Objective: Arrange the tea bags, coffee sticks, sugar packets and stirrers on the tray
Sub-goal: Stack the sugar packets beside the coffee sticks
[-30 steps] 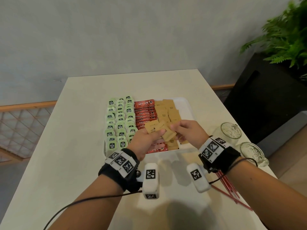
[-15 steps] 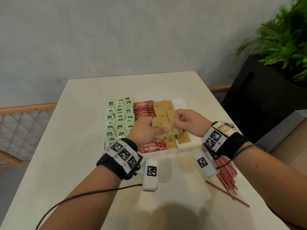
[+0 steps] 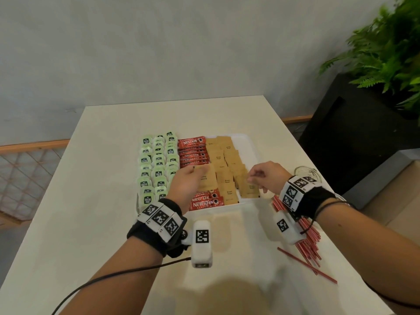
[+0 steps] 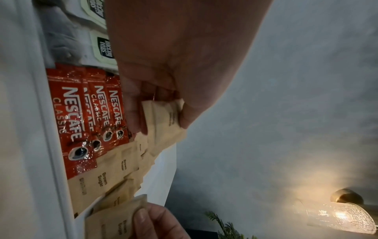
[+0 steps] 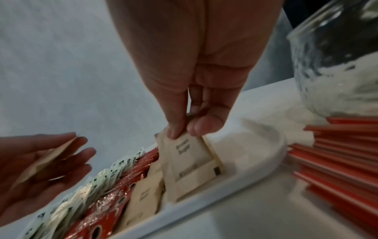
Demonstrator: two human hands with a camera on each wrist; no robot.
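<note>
A white tray (image 3: 248,142) holds green tea bags (image 3: 158,164) on the left, red coffee sticks (image 3: 193,151) in the middle and brown sugar packets (image 3: 225,162) on the right. My left hand (image 3: 188,180) holds a small stack of sugar packets (image 4: 163,116) over the coffee sticks (image 4: 81,116). My right hand (image 3: 261,176) pinches one sugar packet (image 5: 190,160) between thumb and finger, its lower edge down in the tray's (image 5: 255,163) near right corner. Red stirrers (image 3: 304,237) lie on the table right of the tray.
Two textured glass cups (image 3: 306,172) stand at the table's right edge, one partly hidden behind my right wrist. A single stirrer (image 3: 306,264) lies apart near the front. A black planter (image 3: 354,137) with a fern (image 3: 386,46) stands right of the table.
My hands were together over the sugar column; the right hand has drawn one packet away to the near right corner of the tray while the left keeps the stack.
</note>
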